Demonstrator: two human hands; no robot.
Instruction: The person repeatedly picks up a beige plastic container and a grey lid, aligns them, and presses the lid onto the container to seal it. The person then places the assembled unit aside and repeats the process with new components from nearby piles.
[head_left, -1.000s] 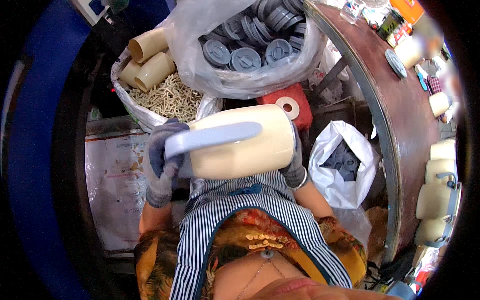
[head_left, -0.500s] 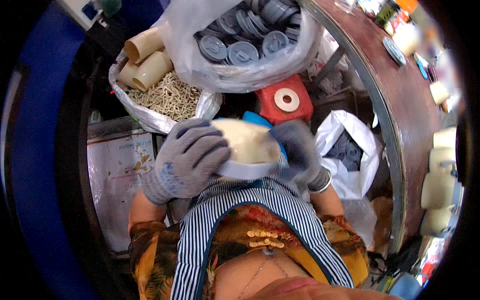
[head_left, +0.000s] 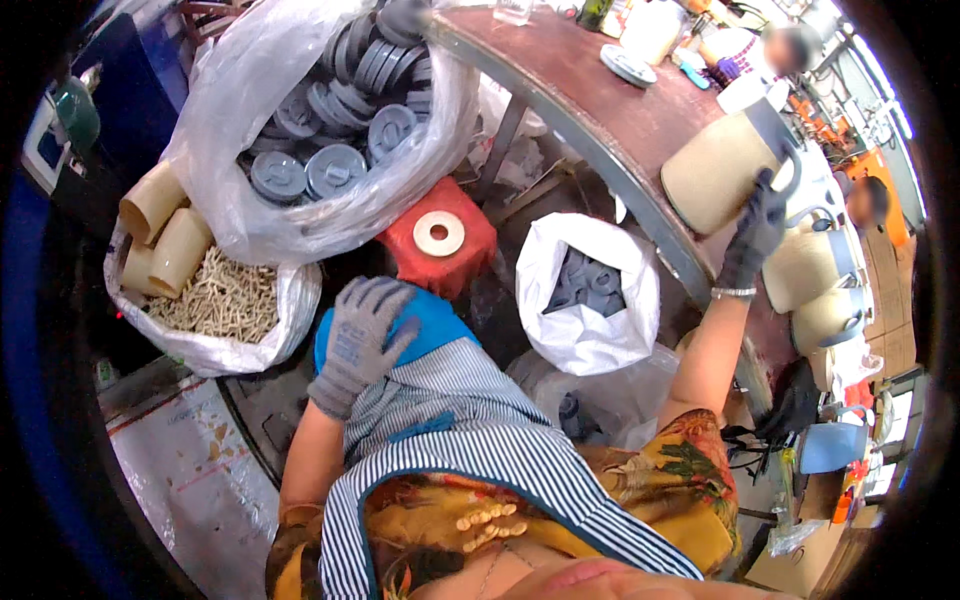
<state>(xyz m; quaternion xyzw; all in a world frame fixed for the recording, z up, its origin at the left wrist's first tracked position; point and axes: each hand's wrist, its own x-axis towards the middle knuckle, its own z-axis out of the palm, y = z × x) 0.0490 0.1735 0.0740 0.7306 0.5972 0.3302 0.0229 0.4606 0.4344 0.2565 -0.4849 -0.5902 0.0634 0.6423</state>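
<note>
My right hand [head_left: 757,228], in a dark grey glove, reaches out to the table on the right. Its fingers are closed on a beige plastic jug [head_left: 708,168] with a grey rim and handle, which lies at the table's edge. The glove covers part of the grip. My left hand [head_left: 365,335], also gloved, rests on the blue cloth [head_left: 440,325] over my lap. Its fingers lie flat with the thumb apart, holding nothing.
Several similar jugs [head_left: 806,262] line the brown table [head_left: 560,75]. A clear bag holds grey lids [head_left: 336,170]; white sacks hold small beige pieces [head_left: 225,305] and grey parts [head_left: 583,283]. A beige ring [head_left: 438,233] lies on a red-covered stool [head_left: 405,250]. Other people are beyond the table.
The jug that both hands held over my lap is now at the table with my right hand. My left hand has let go and dropped to my lap. The view has turned right.
</note>
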